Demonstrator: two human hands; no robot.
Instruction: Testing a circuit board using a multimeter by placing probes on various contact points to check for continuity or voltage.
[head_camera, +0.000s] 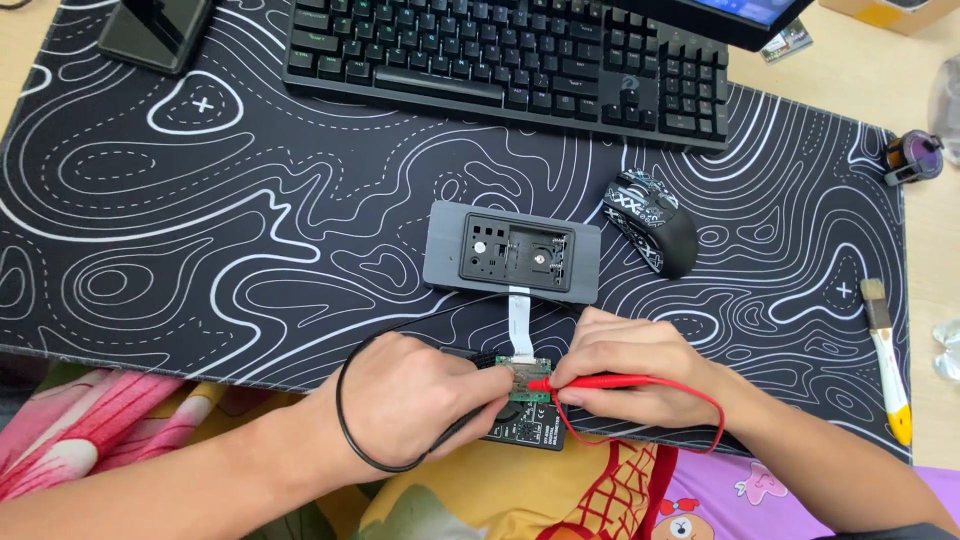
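Both hands pinch probes: left (415, 395) black, right (625, 372) red (tips on green board (527, 378)).

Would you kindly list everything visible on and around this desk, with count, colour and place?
desk mat: one, black with white contour lines, covering the desk
keyboard: one, black, top centre
phone: one, black, top left
mouse: one, black and white patterned, right of centre
grey device: one, opened, mat centre
ribbon cable: one, white, from device to board
circuit board: one, green, between the hands
red probe: one, red lead, right hand
black probe: one, black lead, left hand
brush: one, pale handle, far right
left hand: one, bottom centre
right hand: one, right of board
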